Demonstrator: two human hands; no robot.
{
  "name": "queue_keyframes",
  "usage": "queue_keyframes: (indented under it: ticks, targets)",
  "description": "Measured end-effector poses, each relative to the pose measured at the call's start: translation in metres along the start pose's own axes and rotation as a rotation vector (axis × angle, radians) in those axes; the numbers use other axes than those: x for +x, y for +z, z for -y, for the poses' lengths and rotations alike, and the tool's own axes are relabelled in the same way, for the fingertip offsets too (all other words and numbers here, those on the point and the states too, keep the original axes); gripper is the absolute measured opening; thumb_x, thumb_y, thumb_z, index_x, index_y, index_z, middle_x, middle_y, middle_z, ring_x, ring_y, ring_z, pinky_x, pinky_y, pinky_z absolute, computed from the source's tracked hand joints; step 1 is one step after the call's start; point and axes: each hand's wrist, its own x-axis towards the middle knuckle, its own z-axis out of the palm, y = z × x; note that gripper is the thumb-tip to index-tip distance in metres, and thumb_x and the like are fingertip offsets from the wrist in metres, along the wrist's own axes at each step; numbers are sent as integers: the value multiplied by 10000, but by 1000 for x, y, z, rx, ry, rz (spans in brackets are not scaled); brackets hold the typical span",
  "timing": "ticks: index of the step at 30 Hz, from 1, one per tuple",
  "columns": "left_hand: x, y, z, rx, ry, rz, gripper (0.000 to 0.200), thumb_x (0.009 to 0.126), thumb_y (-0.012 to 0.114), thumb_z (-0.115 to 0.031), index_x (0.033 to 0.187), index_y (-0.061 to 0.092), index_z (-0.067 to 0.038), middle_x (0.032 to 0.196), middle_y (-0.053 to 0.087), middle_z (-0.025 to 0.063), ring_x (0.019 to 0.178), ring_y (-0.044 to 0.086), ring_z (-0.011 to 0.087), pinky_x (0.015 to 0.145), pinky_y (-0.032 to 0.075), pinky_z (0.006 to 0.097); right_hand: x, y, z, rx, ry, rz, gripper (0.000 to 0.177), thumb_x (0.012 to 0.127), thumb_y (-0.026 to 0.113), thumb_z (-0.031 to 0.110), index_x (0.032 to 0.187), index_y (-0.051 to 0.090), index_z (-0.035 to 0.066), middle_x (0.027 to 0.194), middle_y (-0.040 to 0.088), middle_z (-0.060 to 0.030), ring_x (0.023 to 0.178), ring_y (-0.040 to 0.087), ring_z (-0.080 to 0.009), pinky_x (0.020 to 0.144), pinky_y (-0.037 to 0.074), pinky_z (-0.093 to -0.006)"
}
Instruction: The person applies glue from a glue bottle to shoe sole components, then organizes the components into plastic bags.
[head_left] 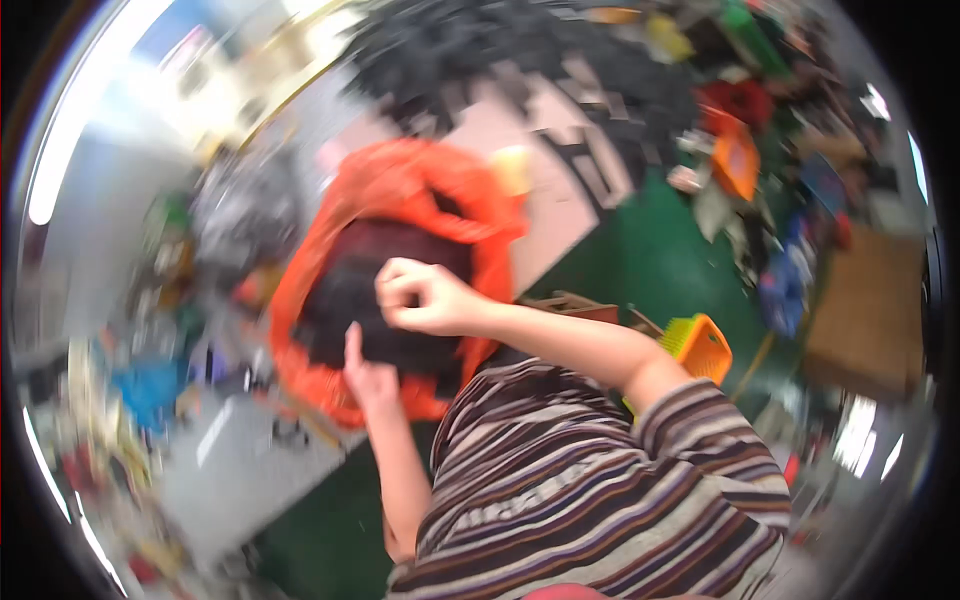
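Observation:
A large orange-red plastic bag (300, 270) lies with its mouth spread wide, and a heap of black pieces (350, 275) fills it. Over the heap is my right hand (430, 297), its fingers curled into a pinch; whatever they hold, if anything, is too blurred to make out. My left hand (370, 378) is lower, at the near side of the bag's mouth. One of its fingers stretches up across the black pieces, the others are smeared, and no held thing shows.
Many dark flat pieces (500, 40) cover the far part of the pale table (500, 110). A grey plastic bag (245, 205) stands to the left. On the right are an orange-yellow basket (705, 350), a cardboard box (865, 310) and clutter on the green floor (650, 245).

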Motion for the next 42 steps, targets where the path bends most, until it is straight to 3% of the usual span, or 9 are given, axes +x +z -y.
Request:
queue_keyframes:
  ticks: [2,4,17,23,26,32,34,37,42]
  targets:
    - [-10,20,0,71,-25,23,462,933,646,-287,1296,578,-10,1334,595,138,1218,560,293,1084,420,476,30,-29,-59,-491,-112,-217,235,760,608,80,970,694,17,1071,651,-161,981,626,-318,899,503,-406]
    - [-7,17,-1,106,-47,74,525,963,602,-320,1338,528,40,1362,563,168,1231,543,306,1097,405,460,49,-37,-86,-442,292,-326,524,856,590,308,1278,568,-1,1263,600,-244,1229,534,-404,1055,421,-441]
    - [-51,56,-33,480,18,105,630,921,622,-441,1373,516,-16,1387,539,135,1229,543,297,1078,420,445,1,11,-25,-456,166,-235,928,761,665,697,1375,447,37,1295,464,-186,1270,395,-334,1068,275,-491]
    - [-110,75,-35,692,117,125,637,884,676,-347,1381,495,8,1373,541,156,1230,544,297,1064,437,438,-14,11,39,225,141,232,1242,693,827,538,1549,106,0,1548,271,-251,1470,227,-334,1199,187,-388]
    - [-106,80,-28,755,192,142,636,879,679,-336,1379,495,12,1372,540,158,1228,546,298,1062,439,439,-13,6,30,-8,-197,249,1335,623,909,440,1544,59,-21,1557,269,-241,1472,230,-312,1199,179,-388]
    - [-97,84,-26,810,270,201,636,871,686,-315,1375,493,20,1369,540,161,1224,548,300,1056,444,440,-12,21,-29,61,-98,304,1580,454,993,417,1551,-71,15,1609,162,-205,1496,138,-303,1216,131,-420]
    - [-93,87,-25,830,282,208,636,868,688,-308,1374,493,23,1368,540,162,1222,549,301,1055,445,441,-6,31,-38,-17,-424,189,1577,455,998,401,1546,-68,-2,1586,249,-193,1477,214,-297,1209,169,-418]
    - [-92,89,-24,852,290,214,636,863,692,-297,1372,492,27,1367,539,163,1220,550,302,1052,447,442,-23,21,32,380,-250,455,1580,441,1006,384,1539,-56,-17,1514,388,-152,1424,325,-272,1191,220,-419]
    - [-103,95,-15,916,343,209,636,856,698,-279,1369,491,33,1365,539,166,1216,552,303,1048,451,443,-54,-4,44,233,-251,229,1351,522,978,318,1514,124,-19,1397,499,-127,1332,447,-247,1145,294,-380]
